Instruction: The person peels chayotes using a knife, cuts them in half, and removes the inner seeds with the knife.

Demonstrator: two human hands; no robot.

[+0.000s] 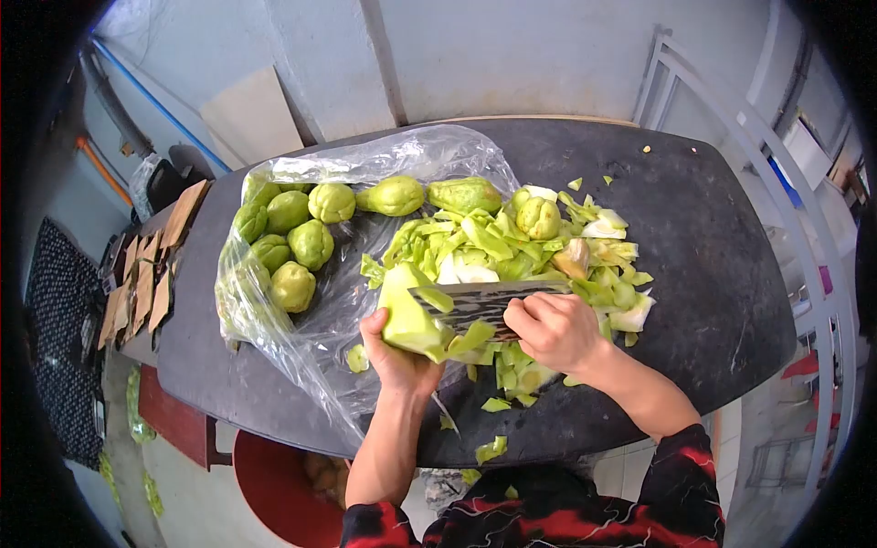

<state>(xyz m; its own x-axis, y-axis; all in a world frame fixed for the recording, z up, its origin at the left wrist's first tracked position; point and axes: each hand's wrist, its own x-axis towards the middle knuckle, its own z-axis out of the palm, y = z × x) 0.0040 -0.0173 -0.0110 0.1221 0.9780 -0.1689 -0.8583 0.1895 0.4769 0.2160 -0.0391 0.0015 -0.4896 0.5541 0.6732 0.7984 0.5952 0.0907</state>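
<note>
My left hand (399, 368) is closed around a pale green chayote (406, 315), its skin largely pared off. In my right hand (553, 329) is a wide-bladed knife (475, 304), its dark, patterned blade lying against the chayote's right side. Strips of peel hang at the blade's edge. Just beyond both hands spreads a heap of green peelings (484, 236), with a chayote (539, 217) resting among them. Several unpeeled chayotes (311, 244) sit to the left in a clear plastic bag (338, 365).
All this rests on a dark oval table (713, 274). Below its front edge stands a red tub (260, 484) with roundish things inside. A grey metal frame (786, 164) is at the right, and cardboard pieces (146, 274) are stacked at the left. A wall stands behind the table.
</note>
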